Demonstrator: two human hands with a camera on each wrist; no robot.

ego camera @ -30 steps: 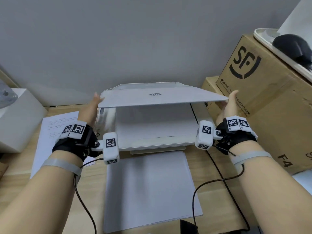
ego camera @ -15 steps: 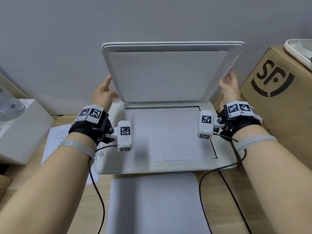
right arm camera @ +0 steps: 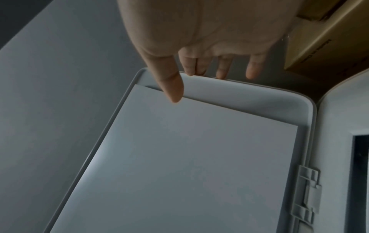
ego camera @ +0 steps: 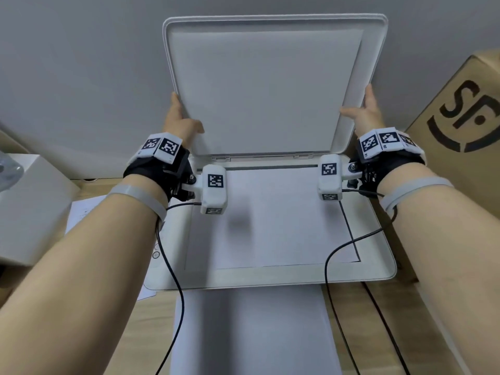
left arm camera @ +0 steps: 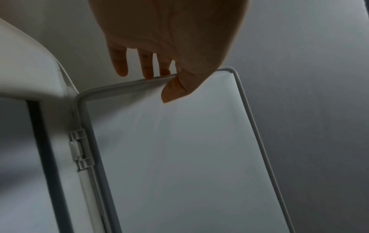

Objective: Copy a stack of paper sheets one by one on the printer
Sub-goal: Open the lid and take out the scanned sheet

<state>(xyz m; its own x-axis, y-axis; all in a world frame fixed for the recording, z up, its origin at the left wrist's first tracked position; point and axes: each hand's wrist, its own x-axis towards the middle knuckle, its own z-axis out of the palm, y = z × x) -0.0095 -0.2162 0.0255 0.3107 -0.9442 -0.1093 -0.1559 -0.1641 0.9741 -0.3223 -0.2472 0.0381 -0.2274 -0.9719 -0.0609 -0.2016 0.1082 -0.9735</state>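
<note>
Both hands pinch the scanner lid's side edges. Head view: left hand on the lid at its left edge, right hand at its right edge, thumbs on the inner face, fingers behind. Lid stands near upright, hinged along the far side of the printer. A sheet lies flat on the glass, directly below and nearer than both hands, long axis running near–far. It sits approx. centred betw. the wrists, so neither hand is clearly closer. More white paper lies on the desk in front of the printer; a printed page sits left of it, a cardboard box right.

Left wrist view: thumb laid over the lid rim, fingertips behind it; grip narrow, holding the lid only.

Right wrist view: same w/ the right thumb on the lid's inner liner, fingers over the rim.

Judgement: next move is down and toward the body to reach the sheet.
</note>
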